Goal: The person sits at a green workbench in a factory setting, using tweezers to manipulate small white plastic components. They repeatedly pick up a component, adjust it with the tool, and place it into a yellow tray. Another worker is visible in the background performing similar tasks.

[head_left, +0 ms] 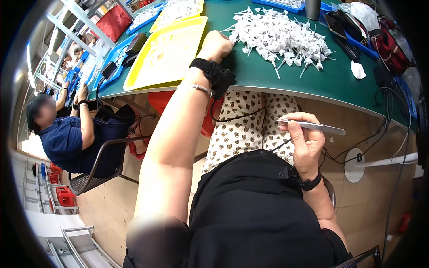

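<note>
Landmark: heap of small white plastic pieces with thin stems [281, 38], on flat green worktop [348, 87]. Left of heap: yellow rectangular plastic tray [190, 40]. Left hand [216, 46] between tray and heap, at heap's left edge. Behind heap: shallow blue plastic tray [292, 9]; behind and right, dark upright cylinder [313, 9]. Right of heap, nearer side: crumpled white scrap [357, 70]. Farther right: dark red fabric bag [386, 49]. Before heap, off the worktop's near edge: right hand [304, 136], slim silver metal tweezers [328, 128] in it.
</note>
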`<act>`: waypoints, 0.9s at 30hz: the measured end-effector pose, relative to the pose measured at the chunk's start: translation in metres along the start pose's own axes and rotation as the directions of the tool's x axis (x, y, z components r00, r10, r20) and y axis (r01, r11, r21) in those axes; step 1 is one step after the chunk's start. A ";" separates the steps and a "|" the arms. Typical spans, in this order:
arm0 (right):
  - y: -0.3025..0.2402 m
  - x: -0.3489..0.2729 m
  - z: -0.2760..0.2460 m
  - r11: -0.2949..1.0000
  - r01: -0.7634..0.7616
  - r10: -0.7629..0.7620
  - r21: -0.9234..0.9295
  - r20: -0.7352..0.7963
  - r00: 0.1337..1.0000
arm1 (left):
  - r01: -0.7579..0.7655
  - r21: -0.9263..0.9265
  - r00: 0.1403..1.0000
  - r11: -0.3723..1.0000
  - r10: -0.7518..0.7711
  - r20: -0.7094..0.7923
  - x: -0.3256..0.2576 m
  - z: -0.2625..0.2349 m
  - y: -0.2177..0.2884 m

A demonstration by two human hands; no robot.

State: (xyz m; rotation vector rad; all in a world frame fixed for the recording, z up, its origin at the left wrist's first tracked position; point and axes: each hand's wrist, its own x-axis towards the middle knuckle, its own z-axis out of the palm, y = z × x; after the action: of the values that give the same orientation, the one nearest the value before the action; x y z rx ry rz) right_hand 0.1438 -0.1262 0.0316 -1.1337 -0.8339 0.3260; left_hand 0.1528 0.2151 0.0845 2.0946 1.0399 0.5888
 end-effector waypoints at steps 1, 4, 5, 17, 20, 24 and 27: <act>0.000 0.000 0.001 1.000 0.001 -0.001 0.008 -0.001 1.000 | 0.017 -0.095 1.000 0.995 -0.017 0.002 -0.006 -0.007 -0.007; 0.000 0.000 0.004 1.000 0.002 -0.002 0.021 0.002 1.000 | 0.059 -0.407 0.995 0.911 -0.021 0.095 -0.024 -0.026 -0.019; 0.000 0.000 0.004 1.000 -0.002 0.002 0.016 0.000 1.000 | 0.029 -0.534 0.996 0.845 0.023 0.091 -0.037 -0.030 -0.018; -0.002 -0.007 0.012 0.982 -0.061 0.045 0.178 0.089 0.995 | -0.182 -0.634 0.944 0.751 0.314 0.101 -0.263 0.023 -0.053; 0.000 -0.011 0.015 0.986 -0.068 0.044 0.153 0.156 0.987 | -0.273 -0.521 0.932 0.809 0.356 0.064 -0.269 0.023 -0.047; 0.003 -0.014 0.016 0.989 -0.081 0.062 0.122 0.150 0.987 | -0.140 -0.539 0.963 0.830 0.242 0.123 -0.274 0.023 -0.044; 0.003 -0.015 0.017 0.985 -0.127 0.110 0.113 0.145 0.983 | -0.026 -0.603 0.980 0.797 0.141 0.143 -0.278 0.033 -0.051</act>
State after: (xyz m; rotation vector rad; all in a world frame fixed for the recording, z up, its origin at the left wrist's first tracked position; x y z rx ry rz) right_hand 0.1222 -0.1229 0.0257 -1.0578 -0.8575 0.5527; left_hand -0.0094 -0.0038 0.0012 1.5903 0.5516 0.6541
